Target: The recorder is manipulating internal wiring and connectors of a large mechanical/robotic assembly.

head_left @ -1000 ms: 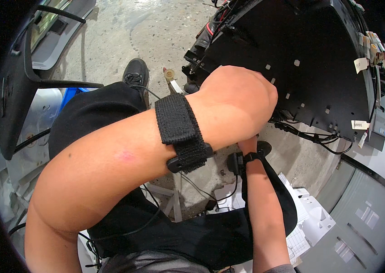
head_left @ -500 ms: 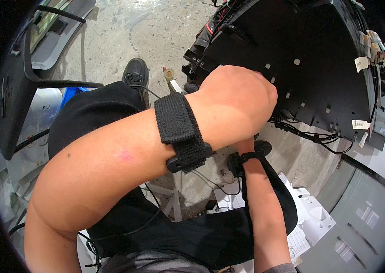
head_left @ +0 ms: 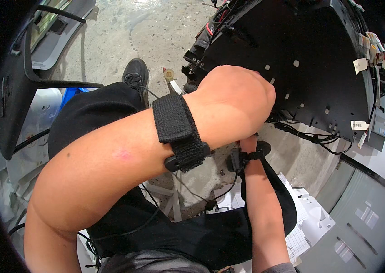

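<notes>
My left hand (head_left: 240,98) is bent at the wrist in front of a large black panel-sided unit (head_left: 324,59), near its lower left edge. Its knuckles are curled. The fingertips are turned away, and anything in them is hidden. Just below it, my right hand (head_left: 248,144) reaches up from underneath, mostly covered by the left hand, so its fingers do not show. Each wrist wears a black strap, the left strap (head_left: 177,123) being the wider. A small black device (head_left: 235,159) with a cable sits at the right wrist.
Bundled black cables (head_left: 308,134) hang along the unit's lower edge, with tagged wires (head_left: 372,48) at its right. A brass-coloured fitting (head_left: 169,74) lies on the speckled floor (head_left: 110,41) beside my shoe (head_left: 135,73). A black-framed chair (head_left: 17,91) stands left, white parts (head_left: 313,214) lower right.
My right wrist has rolled and shifted slightly, swinging its device and cable. My left hand has moved only a little to the left, still curled.
</notes>
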The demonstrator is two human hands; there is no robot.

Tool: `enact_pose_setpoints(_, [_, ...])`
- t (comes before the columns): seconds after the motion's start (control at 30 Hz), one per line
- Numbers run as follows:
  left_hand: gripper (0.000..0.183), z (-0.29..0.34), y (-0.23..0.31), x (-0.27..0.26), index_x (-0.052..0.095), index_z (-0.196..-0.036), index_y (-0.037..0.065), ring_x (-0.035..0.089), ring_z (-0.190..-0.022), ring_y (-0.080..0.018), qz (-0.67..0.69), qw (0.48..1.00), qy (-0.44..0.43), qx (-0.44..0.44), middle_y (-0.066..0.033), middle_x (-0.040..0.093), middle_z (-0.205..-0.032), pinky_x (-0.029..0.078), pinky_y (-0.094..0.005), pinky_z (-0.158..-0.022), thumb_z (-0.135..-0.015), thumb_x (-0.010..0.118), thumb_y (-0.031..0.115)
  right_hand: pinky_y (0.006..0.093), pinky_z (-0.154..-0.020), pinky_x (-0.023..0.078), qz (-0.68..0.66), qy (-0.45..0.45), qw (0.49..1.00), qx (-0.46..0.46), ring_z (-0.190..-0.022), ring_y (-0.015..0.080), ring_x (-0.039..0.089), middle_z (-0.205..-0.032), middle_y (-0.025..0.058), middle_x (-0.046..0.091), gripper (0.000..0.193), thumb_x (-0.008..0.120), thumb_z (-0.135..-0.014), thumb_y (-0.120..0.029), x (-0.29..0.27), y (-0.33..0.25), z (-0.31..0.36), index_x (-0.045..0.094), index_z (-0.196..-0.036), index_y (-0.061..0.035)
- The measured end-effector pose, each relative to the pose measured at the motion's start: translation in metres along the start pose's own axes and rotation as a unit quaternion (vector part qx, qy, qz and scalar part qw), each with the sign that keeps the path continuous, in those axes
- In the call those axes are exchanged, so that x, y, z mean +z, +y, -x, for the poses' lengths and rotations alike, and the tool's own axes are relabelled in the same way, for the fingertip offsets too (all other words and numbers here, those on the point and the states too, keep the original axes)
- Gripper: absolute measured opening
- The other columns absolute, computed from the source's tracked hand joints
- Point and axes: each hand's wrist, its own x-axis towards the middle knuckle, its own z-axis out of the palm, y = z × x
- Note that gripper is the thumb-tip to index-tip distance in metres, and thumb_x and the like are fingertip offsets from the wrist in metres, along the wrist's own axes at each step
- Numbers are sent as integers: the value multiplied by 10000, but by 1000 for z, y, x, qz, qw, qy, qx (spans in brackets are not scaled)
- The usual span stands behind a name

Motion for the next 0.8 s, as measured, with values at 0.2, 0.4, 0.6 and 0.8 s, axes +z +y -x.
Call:
enact_pose_setpoints(0.2, [195,-2,3,-1,602,-691,14,595,-683,-324,0,1000,-11,-15,-156,595,-682,489,-394,-604,-711,574,206,302,-434,393,-38,2,997,-68,-441,176,487,-515,88,523,244,540,-817,-173,0,4,-3,531,-633,-12])
enact_pose_setpoints(0.4, [196,-4,3,-2,605,-709,15,596,-687,-322,-4,1000,-20,-14,-154,596,-686,491,-393,-605,-710,586,210,384,-577,478,370,69,874,-308,-634,285,592,-733,155,618,172,511,-822,-166,2,-6,-5,590,-849,-16])
enact_pose_setpoints(0.6, [196,-2,2,-3,603,-717,15,597,-683,-320,-13,1000,-26,-12,-152,595,-684,492,-390,-598,-714,584,210,416,-690,484,444,7,832,-333,-783,314,598,-838,158,621,240,528,-759,-94,-6,-15,-3,612,-982,-118])
enact_pose_setpoints(0.8, [188,-2,1,-1,600,-701,14,596,-680,-318,-15,1000,-18,-10,-149,595,-683,493,-388,-597,-707,580,201,419,-694,486,365,11,879,-307,-798,318,598,-844,145,625,214,529,-731,-103,-2,-13,-3,647,-910,-112])
